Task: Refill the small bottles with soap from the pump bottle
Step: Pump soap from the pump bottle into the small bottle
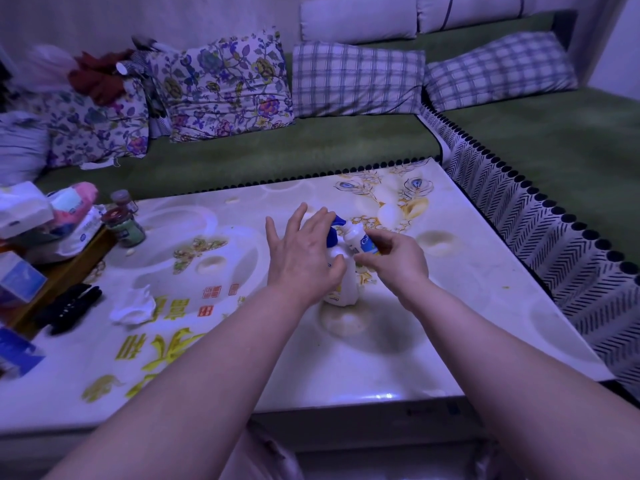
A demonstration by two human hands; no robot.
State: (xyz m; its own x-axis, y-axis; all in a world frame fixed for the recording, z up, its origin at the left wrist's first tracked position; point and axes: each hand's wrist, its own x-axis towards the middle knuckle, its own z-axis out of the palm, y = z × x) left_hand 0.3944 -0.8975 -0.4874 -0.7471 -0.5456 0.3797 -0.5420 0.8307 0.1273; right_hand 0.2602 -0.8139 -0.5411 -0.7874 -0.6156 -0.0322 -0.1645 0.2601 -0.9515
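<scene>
Roughly mid-table (381, 358), well clear of every edge, a white pump bottle (346, 285) with a blue head stands upright. Bare tabletop lies near and right, clutter (69, 237) along the left edge. Left hand (304, 251) lies flat on the pump, fingers spread. Right hand (394, 261) pinches the small bottle (360, 240), white with a blue label, tilted at the nozzle.

Left hand (304, 258) covers most of the white plastic pump bottle (348, 289); its spout tip is hidden. Print on the small white plastic bottle (356, 237) is cut short by the right hand (394, 261). Blue carton (17, 355) is blurred and cropped at the left edge.

left hand (304, 251) over pump bottle (347, 287), small bottle (358, 239) tilted
</scene>
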